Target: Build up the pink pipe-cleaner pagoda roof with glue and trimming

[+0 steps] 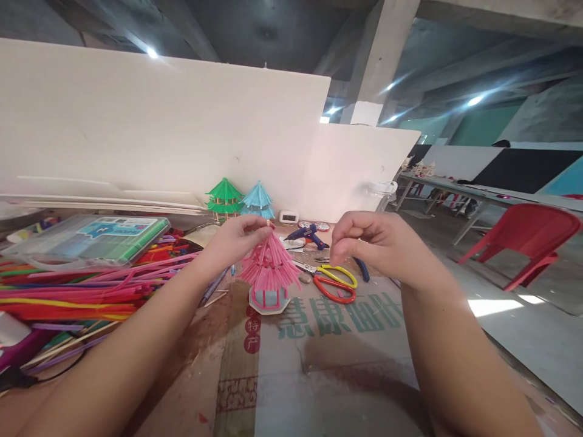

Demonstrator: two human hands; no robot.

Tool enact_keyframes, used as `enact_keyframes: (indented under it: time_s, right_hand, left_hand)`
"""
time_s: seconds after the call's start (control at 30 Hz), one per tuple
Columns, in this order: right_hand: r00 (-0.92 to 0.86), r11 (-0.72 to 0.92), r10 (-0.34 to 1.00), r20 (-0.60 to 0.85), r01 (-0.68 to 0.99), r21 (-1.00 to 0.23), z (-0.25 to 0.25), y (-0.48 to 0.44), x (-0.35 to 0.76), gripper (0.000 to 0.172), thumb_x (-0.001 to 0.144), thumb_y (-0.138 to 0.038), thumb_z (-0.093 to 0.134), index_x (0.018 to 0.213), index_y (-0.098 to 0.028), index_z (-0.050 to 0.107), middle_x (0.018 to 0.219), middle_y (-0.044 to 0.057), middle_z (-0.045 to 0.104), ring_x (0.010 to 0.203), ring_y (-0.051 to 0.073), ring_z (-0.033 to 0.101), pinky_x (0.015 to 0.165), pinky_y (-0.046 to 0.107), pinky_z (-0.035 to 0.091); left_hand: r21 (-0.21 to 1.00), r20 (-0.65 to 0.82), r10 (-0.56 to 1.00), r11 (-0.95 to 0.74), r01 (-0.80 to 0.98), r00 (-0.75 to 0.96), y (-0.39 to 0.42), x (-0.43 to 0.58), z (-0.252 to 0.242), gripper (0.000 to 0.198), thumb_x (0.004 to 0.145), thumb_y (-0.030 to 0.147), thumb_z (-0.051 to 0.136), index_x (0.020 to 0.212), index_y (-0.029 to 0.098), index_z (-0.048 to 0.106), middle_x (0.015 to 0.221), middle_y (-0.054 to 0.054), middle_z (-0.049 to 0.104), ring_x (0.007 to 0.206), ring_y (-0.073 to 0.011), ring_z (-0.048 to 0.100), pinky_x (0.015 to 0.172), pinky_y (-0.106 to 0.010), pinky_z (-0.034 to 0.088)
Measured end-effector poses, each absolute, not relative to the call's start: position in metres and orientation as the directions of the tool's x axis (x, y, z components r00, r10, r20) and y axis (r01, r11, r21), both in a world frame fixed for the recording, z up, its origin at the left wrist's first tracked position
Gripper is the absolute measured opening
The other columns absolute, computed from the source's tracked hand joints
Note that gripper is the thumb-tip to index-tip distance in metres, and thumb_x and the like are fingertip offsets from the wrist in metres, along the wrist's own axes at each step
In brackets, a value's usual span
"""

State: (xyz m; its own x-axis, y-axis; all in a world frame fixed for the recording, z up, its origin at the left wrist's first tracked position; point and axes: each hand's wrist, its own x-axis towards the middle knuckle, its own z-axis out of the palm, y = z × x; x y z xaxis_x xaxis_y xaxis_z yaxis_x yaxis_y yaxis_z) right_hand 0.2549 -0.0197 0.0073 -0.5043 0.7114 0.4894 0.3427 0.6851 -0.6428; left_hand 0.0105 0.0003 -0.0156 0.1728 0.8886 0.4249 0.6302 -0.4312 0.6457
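Note:
A pink pagoda model (269, 273) of fuzzy pipe-cleaner strips stands upright on a pale polygonal base in the middle of the work surface. My left hand (248, 237) pinches its pointed top between thumb and fingers. Off to the right, apart from the model, my right hand (367, 243) hangs in the air with thumb and fingers drawn together; anything between them is too small to make out. Between the hands lie scissors (334, 285) with one red and one yellow handle loop, and a blue glue gun (307, 235).
Green (225, 197) and light blue (257, 199) pagodas stand at the back beside a small white clock (288, 216). Colourful pipe cleaners (91, 291) and a clear plastic case (91, 240) crowd the left. A printed sheet (337, 376) covers the front. A red chair (523, 240) is at right.

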Motion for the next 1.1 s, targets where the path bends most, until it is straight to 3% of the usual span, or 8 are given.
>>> enact_keyframes:
  time_s: [0.13,0.3,0.37,0.43,0.53,0.67,0.83,1.1]
  right_hand:
    - [-0.584,0.759,0.648,0.488,0.445,-0.475,0.012,-0.019,0.257,0.042,0.091,-0.045,0.045,0.058,-0.02,0.054,0.051,-0.001,0.055,0.047,0.009,0.048,0.046,0.022,0.036]
    - [-0.96,0.757,0.249,0.128,0.11,-0.644,0.035,-0.038,0.27,0.033,0.077,-0.058,0.062,0.071,-0.027,0.071,0.092,0.007,0.07,0.09,0.02,0.064,0.074,0.031,0.049]
    - [-0.943,0.732,0.305,0.137,0.14,-0.667,0.038,-0.04,0.276,0.032,0.07,-0.06,0.067,0.077,-0.03,0.073,0.103,0.006,0.069,0.101,0.022,0.062,0.08,0.033,0.048]
    - [-0.872,0.735,0.413,0.264,0.147,-0.662,0.034,-0.037,0.278,0.036,0.074,-0.062,0.062,0.084,-0.03,0.073,0.103,0.005,0.07,0.101,0.022,0.062,0.083,0.035,0.048]
    - [-0.731,0.758,0.539,0.419,0.203,-0.62,0.02,-0.025,0.272,0.035,0.085,-0.053,0.052,0.077,-0.024,0.07,0.081,0.004,0.071,0.079,0.018,0.064,0.073,0.03,0.048]
    - [-0.56,0.727,0.685,0.467,0.481,-0.489,0.0,-0.003,0.25,0.035,0.089,-0.041,0.049,0.065,-0.019,0.062,0.059,0.0,0.06,0.056,0.012,0.052,0.053,0.025,0.037]
    - [-0.521,0.707,0.704,0.482,0.573,-0.414,-0.02,0.017,0.227,0.018,0.088,-0.029,0.051,0.08,-0.019,0.064,0.065,-0.001,0.06,0.059,0.012,0.049,0.054,0.025,0.031]
    - [-0.558,0.735,0.678,0.478,0.531,-0.421,-0.029,0.015,0.213,0.019,0.089,-0.028,0.051,0.073,-0.019,0.057,0.067,-0.001,0.06,0.059,0.012,0.049,0.057,0.024,0.031]
  left_hand:
    - [0.63,0.436,0.884,-0.432,0.645,0.166,-0.001,0.011,-0.014,0.04,0.077,0.05,0.053,0.089,0.015,0.067,0.095,-0.006,0.07,0.091,-0.0228,0.061,0.082,-0.029,0.046]
    - [0.611,0.449,0.875,-0.448,0.653,0.18,0.001,0.012,-0.014,0.039,0.077,0.05,0.052,0.089,0.016,0.068,0.095,-0.005,0.071,0.091,-0.0225,0.062,0.082,-0.029,0.047]
    - [0.614,0.447,0.876,-0.449,0.649,0.183,0.001,0.013,-0.014,0.039,0.077,0.05,0.052,0.089,0.017,0.068,0.094,-0.005,0.071,0.089,-0.0221,0.062,0.081,-0.029,0.047]
    - [0.62,0.445,0.876,-0.449,0.643,0.183,0.001,0.014,-0.015,0.039,0.078,0.05,0.052,0.09,0.016,0.068,0.094,-0.005,0.07,0.088,-0.0217,0.062,0.081,-0.029,0.047]
    - [0.621,0.453,0.874,-0.45,0.642,0.174,-0.001,0.015,-0.017,0.038,0.078,0.049,0.052,0.089,0.016,0.068,0.095,-0.005,0.07,0.088,-0.0216,0.062,0.081,-0.029,0.046]
    - [0.618,0.461,0.871,-0.452,0.644,0.169,-0.001,0.016,-0.018,0.039,0.078,0.048,0.052,0.09,0.015,0.069,0.097,-0.006,0.07,0.092,-0.0227,0.062,0.084,-0.03,0.046]
    - [0.563,0.453,0.864,-0.469,0.681,0.22,-0.003,0.013,-0.014,0.04,0.08,0.049,0.05,0.096,0.018,0.07,0.102,-0.006,0.071,0.099,-0.0238,0.061,0.087,-0.031,0.046]
    - [0.532,0.431,0.864,-0.476,0.701,0.26,-0.005,0.009,-0.011,0.038,0.079,0.049,0.052,0.094,0.02,0.071,0.099,-0.005,0.071,0.095,-0.0228,0.061,0.085,-0.03,0.047]
